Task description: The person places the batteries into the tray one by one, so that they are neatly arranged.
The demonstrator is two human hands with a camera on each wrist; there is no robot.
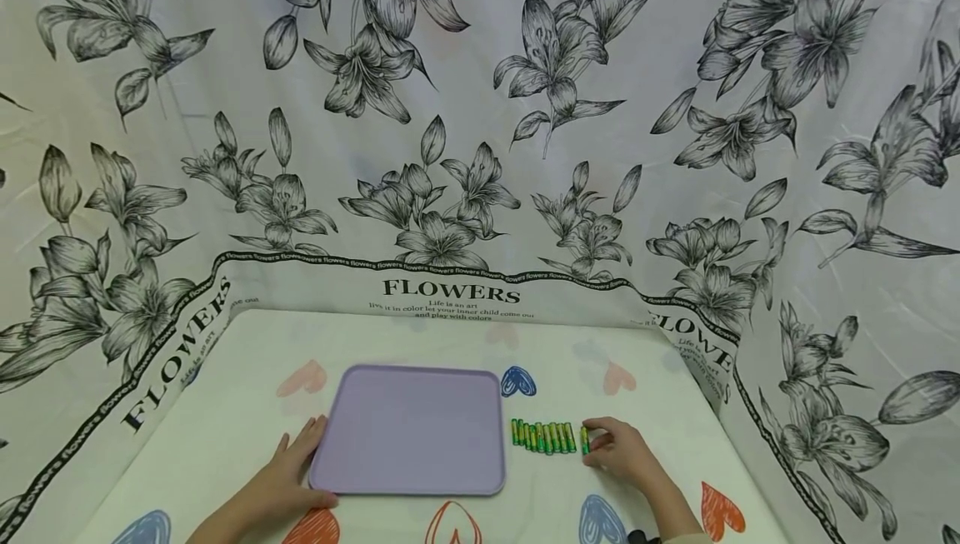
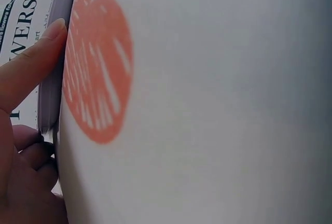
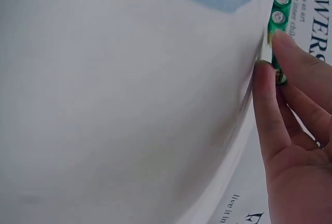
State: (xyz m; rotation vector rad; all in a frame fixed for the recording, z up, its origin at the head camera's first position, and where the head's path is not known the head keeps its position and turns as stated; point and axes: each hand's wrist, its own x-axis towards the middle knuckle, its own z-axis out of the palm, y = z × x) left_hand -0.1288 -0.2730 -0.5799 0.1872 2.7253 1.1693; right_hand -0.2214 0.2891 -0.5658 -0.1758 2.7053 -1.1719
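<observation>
A flat lilac tray (image 1: pixel 408 431) lies on the table, and my left hand (image 1: pixel 281 469) is at its near left corner. The thumb (image 2: pixel 39 60) touches the tray's near edge while the other fingers spread along its left side. To the right of the tray, several small green and yellow batteries (image 1: pixel 543 436) lie side by side in a row, their silver ends showing in the right wrist view. My right hand (image 1: pixel 621 451) pinches one more battery (image 1: pixel 585 441) at the row's right end, a small gap away from the others.
A white cloth with red, pink and blue hearts (image 1: pixel 517 381) covers the table. Flower-printed curtains (image 1: pixel 442 236) rise along the back and both sides. A small dark object (image 1: pixel 641 536) shows by the right wrist at the lower edge.
</observation>
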